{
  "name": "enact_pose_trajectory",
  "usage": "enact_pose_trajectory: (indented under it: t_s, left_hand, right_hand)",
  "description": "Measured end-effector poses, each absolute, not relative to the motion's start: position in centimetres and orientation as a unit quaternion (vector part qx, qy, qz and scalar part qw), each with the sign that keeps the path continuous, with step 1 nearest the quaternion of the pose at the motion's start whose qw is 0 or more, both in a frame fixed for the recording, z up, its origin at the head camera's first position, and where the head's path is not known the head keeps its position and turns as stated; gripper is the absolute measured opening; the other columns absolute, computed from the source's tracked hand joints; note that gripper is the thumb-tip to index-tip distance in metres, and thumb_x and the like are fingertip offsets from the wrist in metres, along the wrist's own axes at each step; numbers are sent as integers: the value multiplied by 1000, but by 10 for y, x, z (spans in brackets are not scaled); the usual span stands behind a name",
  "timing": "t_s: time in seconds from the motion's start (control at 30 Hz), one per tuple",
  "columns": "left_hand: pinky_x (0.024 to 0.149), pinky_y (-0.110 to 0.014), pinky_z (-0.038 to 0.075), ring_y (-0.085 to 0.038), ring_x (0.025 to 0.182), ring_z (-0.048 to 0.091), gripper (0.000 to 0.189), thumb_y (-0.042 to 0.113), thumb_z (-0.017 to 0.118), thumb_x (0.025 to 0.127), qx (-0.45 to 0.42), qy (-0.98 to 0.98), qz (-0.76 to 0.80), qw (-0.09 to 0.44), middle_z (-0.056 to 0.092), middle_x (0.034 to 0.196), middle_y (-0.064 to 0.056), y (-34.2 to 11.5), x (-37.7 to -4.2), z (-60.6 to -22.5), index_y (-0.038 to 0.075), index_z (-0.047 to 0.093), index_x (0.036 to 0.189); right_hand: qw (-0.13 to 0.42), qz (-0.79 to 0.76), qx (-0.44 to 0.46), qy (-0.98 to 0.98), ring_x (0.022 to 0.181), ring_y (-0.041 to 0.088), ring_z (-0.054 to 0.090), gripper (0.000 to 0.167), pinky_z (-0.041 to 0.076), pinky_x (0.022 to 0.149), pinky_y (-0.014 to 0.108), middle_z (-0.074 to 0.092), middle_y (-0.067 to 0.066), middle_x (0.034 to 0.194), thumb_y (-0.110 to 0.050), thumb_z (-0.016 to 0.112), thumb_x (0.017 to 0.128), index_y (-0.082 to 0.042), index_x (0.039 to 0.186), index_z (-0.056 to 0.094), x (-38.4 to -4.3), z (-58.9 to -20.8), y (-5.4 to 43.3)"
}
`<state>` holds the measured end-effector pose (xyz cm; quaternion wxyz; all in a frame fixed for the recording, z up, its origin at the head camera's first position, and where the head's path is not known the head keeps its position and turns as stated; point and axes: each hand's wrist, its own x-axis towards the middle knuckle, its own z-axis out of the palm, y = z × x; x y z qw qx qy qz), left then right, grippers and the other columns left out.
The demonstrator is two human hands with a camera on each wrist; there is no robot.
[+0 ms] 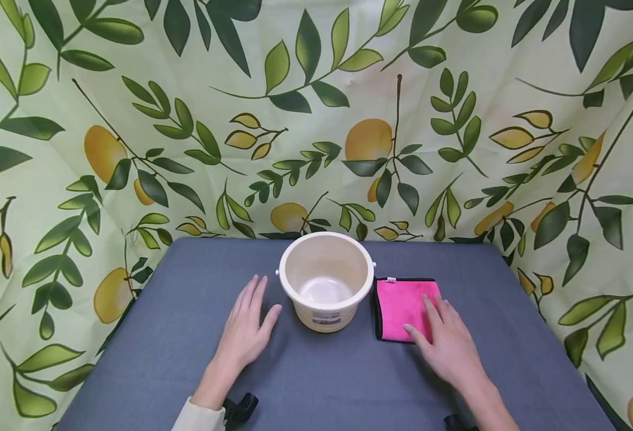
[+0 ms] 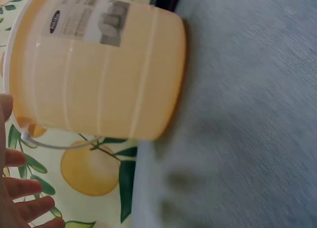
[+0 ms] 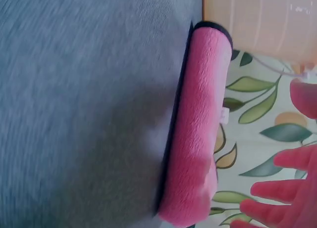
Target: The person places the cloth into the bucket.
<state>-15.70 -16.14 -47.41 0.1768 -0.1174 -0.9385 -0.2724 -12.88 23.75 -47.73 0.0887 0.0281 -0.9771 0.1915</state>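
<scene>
A cream plastic bucket (image 1: 325, 318) with a printed label (image 2: 89, 19) stands upright on the table. To its right lies a folded pink cloth (image 1: 402, 302) with black edging and a small white tag (image 3: 224, 115). My left hand (image 1: 248, 326) is held just left of the bucket, fingers extended and nothing in it. Over the cloth's right front part hovers my right hand (image 1: 448, 344), its fingers spread and loosely bent, gripping nothing. In the right wrist view the fingers (image 3: 275, 191) appear apart from the cloth's folded edge.
A grey-blue cloth covers the table (image 1: 187, 287). Behind and at both sides hangs a curtain (image 1: 306, 149) printed with leaves and orange fruit. The bucket's thin handle (image 2: 64, 147) hangs down on its far side. Black straps (image 1: 241, 409) sit at the wrists.
</scene>
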Motion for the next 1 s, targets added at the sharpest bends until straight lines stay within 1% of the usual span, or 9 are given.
enact_pose_trajectory:
  t_s: [0.07, 0.17, 0.3, 0.37, 0.5, 0.63, 0.77, 0.93, 1.0]
  left_hand:
    - [112, -65, 33, -40, 146, 35, 66, 43, 55, 103, -119, -930, -296, 182, 34, 162, -17, -159, -160, -471, 9, 38, 157]
    - [112, -64, 34, -38, 146, 36, 61, 39, 54, 104, -127, -914, -339, 186, 35, 161, -16, -154, -164, -467, 9, 40, 156]
    - [112, -63, 33, -37, 145, 37, 57, 34, 55, 105, -143, -892, -381, 198, 38, 158, -17, -148, -172, -463, 7, 43, 153]
    - [113, -63, 33, -37, 145, 37, 56, 33, 55, 105, -148, -885, -392, 203, 38, 158, -17, -146, -176, -461, 6, 44, 152]
    - [114, -62, 32, -35, 145, 37, 55, 33, 56, 104, -150, -875, -413, 202, 39, 158, -15, -141, -185, -454, 7, 45, 152]
    - [115, -60, 32, -33, 145, 38, 55, 33, 55, 104, -149, -869, -433, 190, 39, 157, -14, -138, -192, -447, 7, 45, 152]
    - [115, -57, 33, -33, 143, 40, 56, 34, 55, 104, -146, -863, -449, 180, 39, 158, -14, -134, -198, -444, 7, 45, 152]
    - [114, -52, 37, -31, 140, 44, 55, 32, 58, 103, -150, -852, -472, 167, 41, 156, -14, -129, -204, -444, 7, 46, 151]
    - [114, -52, 37, -31, 140, 44, 55, 31, 59, 103, -150, -848, -481, 163, 42, 155, -14, -129, -206, -445, 7, 47, 150]
  right_hand:
    - [86, 210, 18, -974, 138, 55, 31, 84, 33, 104, 74, 34, 34, 152, -51, 65, 95, 4, 153, 37, -130, -477, 242]
    - [82, 238, 3, -968, 135, 53, 34, 82, 37, 99, 76, 36, 33, 149, -50, 63, 97, 6, 152, 37, -131, -477, 248]
    - [74, 267, -16, -961, 132, 54, 36, 81, 35, 102, 74, 39, 35, 145, -48, 60, 100, 12, 150, 36, -132, -478, 257]
    - [70, 277, -27, -958, 130, 56, 37, 80, 34, 104, 72, 40, 38, 143, -45, 59, 101, 15, 148, 35, -133, -480, 261]
    - [59, 279, -54, -957, 128, 57, 40, 76, 35, 105, 70, 42, 42, 139, -40, 57, 102, 20, 145, 35, -137, -485, 269]
    - [47, 290, -76, -953, 122, 54, 47, 72, 38, 103, 67, 47, 41, 132, -40, 54, 104, 21, 142, 40, -139, -490, 275]
    - [41, 305, -96, -947, 112, 49, 52, 70, 41, 99, 64, 53, 38, 122, -42, 52, 104, 20, 136, 46, -139, -493, 279]
    - [29, 308, -108, -945, 101, 46, 57, 65, 45, 91, 62, 60, 34, 108, -41, 54, 104, 20, 128, 54, -140, -494, 284]
    - [17, 312, -112, -943, 98, 43, 59, 64, 47, 88, 59, 62, 32, 105, -41, 55, 103, 19, 125, 56, -142, -494, 285]
